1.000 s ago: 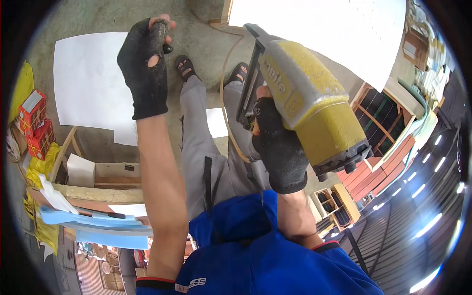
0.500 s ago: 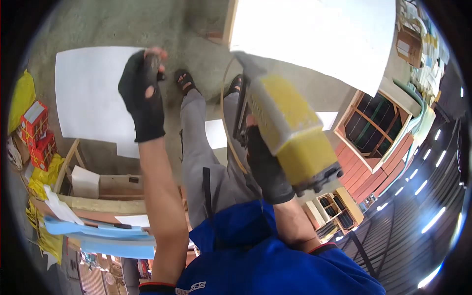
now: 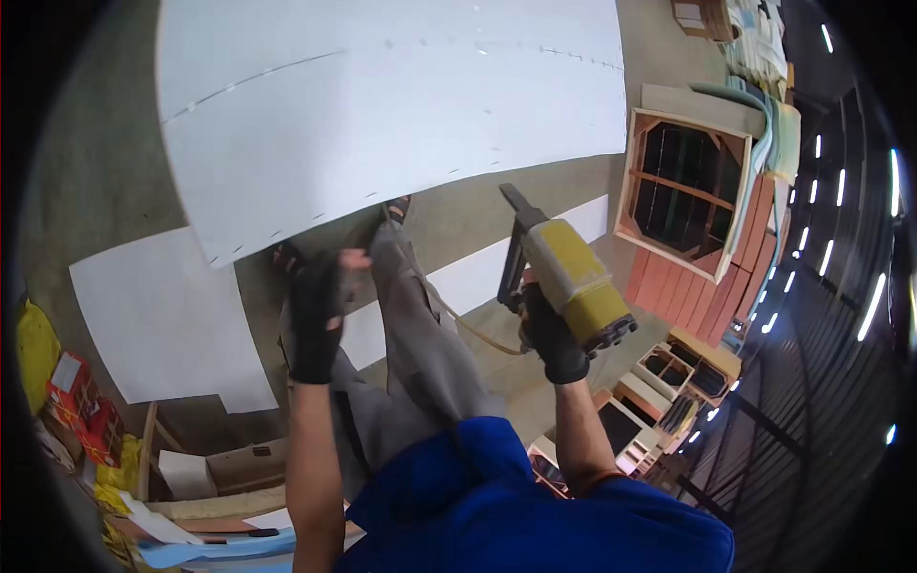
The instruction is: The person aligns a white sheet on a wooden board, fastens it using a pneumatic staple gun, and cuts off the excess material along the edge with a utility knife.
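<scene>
My right hand [image 3: 552, 329], in a black fingerless glove, is closed round the handle of a yellow and grey staple gun [image 3: 573, 272]. The gun's dark nose points up and left, just off the near edge of a large white panel [image 3: 401, 105]. Staple-like marks run along that edge and in a line across the panel. My left hand [image 3: 320, 310], gloved the same way, hovers over my legs below the panel. Its fingers are curled and slightly blurred, and their inner side is hidden, so I cannot see what they hold.
A thin hose [image 3: 478, 334] passes by my legs. White sheets lie on the floor, one [image 3: 177, 320] at the left. A wooden frame with dark mesh [image 3: 683, 191] stands at right. Red boxes [image 3: 86, 406] and a wooden frame [image 3: 244, 468] are at lower left.
My view has shifted, and the large white panel now spans the top in front of my feet. The staple gun appears farther from my body. My left hand is lower in view.
</scene>
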